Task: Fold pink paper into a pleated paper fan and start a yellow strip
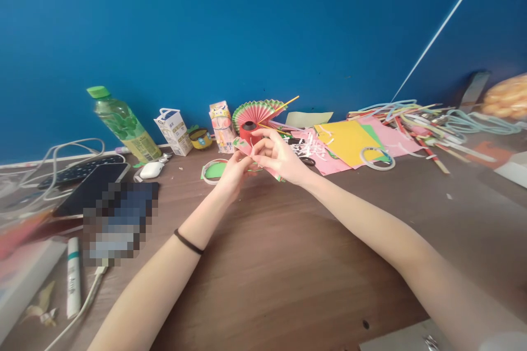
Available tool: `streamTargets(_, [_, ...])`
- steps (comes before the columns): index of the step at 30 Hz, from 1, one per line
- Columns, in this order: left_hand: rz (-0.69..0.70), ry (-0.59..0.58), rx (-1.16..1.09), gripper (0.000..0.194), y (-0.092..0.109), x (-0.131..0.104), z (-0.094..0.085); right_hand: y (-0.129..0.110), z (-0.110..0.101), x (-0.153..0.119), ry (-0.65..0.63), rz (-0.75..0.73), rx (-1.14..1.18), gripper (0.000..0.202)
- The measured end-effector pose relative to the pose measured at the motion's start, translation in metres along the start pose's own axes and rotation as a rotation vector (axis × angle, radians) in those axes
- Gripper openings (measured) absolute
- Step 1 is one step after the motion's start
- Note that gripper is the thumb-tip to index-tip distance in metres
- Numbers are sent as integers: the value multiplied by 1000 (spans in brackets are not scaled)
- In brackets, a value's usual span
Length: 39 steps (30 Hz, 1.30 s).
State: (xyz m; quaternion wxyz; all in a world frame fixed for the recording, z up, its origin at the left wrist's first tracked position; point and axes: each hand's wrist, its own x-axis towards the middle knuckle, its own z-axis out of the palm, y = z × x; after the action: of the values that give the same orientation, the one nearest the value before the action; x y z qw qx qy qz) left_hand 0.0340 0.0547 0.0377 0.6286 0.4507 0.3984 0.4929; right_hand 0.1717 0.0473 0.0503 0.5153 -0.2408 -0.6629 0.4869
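Now pink folded paper (247, 149) between fingers (263, 148) of both hands.

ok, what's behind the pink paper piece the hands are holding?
Behind the pink paper piece held by the left hand and right hand: a red cup and a pink-green paper fan, then the blue wall. The cup's base is hidden by the hands.
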Motion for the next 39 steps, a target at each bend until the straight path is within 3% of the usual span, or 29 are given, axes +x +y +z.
streamTargets(4, [-9, -4, 45, 27, 4, 1, -4, -5, -6, 2, -10, 40, -28, 40])
streamTargets(13, [31, 204, 162, 17, 4, -7, 7, -12, 2, -2, -28, 113, -112, 23])
streamTargets(21, [46, 49, 26, 34, 2, -9, 11, -2, 1, -1, 63, 72, -94, 20])
streamTargets(29, [22, -16, -40, 27, 5, -8, 10, 1, -4, 2, 190, 59, -77, 22])
streamTargets(39, [32, -45, -29, 29, 2, -10, 12, 3, -4, 1, 225, 108, -80, 19])
